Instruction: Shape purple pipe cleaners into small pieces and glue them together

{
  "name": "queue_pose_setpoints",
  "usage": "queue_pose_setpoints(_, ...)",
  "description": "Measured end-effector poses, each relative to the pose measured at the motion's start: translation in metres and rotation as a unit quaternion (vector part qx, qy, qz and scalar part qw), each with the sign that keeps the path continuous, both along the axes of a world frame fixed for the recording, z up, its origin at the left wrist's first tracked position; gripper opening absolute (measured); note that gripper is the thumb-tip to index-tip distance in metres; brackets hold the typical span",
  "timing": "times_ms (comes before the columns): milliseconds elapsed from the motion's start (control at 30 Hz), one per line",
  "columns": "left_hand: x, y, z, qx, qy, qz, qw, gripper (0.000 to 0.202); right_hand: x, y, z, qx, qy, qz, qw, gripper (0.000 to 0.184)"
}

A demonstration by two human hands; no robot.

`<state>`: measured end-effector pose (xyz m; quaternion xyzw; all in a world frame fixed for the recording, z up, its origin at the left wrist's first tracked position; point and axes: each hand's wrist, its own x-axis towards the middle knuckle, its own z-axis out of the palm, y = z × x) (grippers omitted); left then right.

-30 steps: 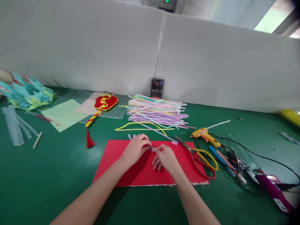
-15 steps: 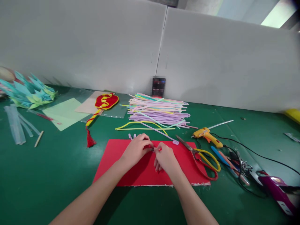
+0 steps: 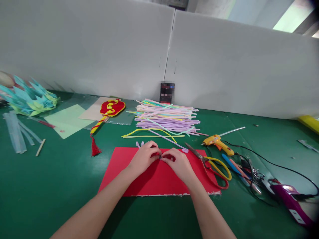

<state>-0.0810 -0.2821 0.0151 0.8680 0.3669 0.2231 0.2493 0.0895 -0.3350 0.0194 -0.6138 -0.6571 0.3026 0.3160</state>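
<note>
My left hand (image 3: 144, 158) and my right hand (image 3: 178, 163) meet over a red felt sheet (image 3: 149, 181) on the green table. Both pinch a small lilac pipe cleaner piece (image 3: 161, 157) between their fingertips. Lilac loops (image 3: 139, 144) stick out beyond my left hand's far side. Another lilac pipe cleaner (image 3: 171, 142) runs from the pile to the sheet's far edge by my right hand.
A pile of pastel pipe cleaners (image 3: 166, 118) lies behind the sheet. Scissors (image 3: 209, 162), a yellow glue gun (image 3: 218, 142), pens and a purple tool (image 3: 290, 199) lie to the right. A red and yellow tasselled ornament (image 3: 108, 111), paper sheets, glue sticks (image 3: 15, 132) and teal paper shapes (image 3: 30, 98) lie left.
My right hand has slid up and left, closing against my left hand's fingertips; its fingers now curl over the lilac piece. The left hand has barely moved.
</note>
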Motion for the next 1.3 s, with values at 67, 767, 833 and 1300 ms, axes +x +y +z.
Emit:
queue_pose_setpoints(67,0.0,0.001,0.0,0.001,-0.002,-0.005,1.0,0.009,-0.002,-0.001,0.001,0.007,-0.012,0.019,1.0,0.011)
queue_pose_setpoints(767,0.002,0.0,-0.002,-0.008,-0.004,0.01,1.0,0.011,-0.006,-0.002,-0.001,0.013,-0.091,-0.009,0.996,0.012)
queue_pose_setpoints(833,0.002,0.001,-0.003,-0.007,-0.008,0.007,1.0,0.01,-0.005,-0.002,-0.001,0.02,-0.078,0.004,0.997,0.012)
queue_pose_setpoints(1300,-0.004,0.006,0.0,-0.031,-0.031,-0.056,0.997,0.01,0.006,0.007,-0.013,0.072,-0.032,0.048,0.996,0.013)
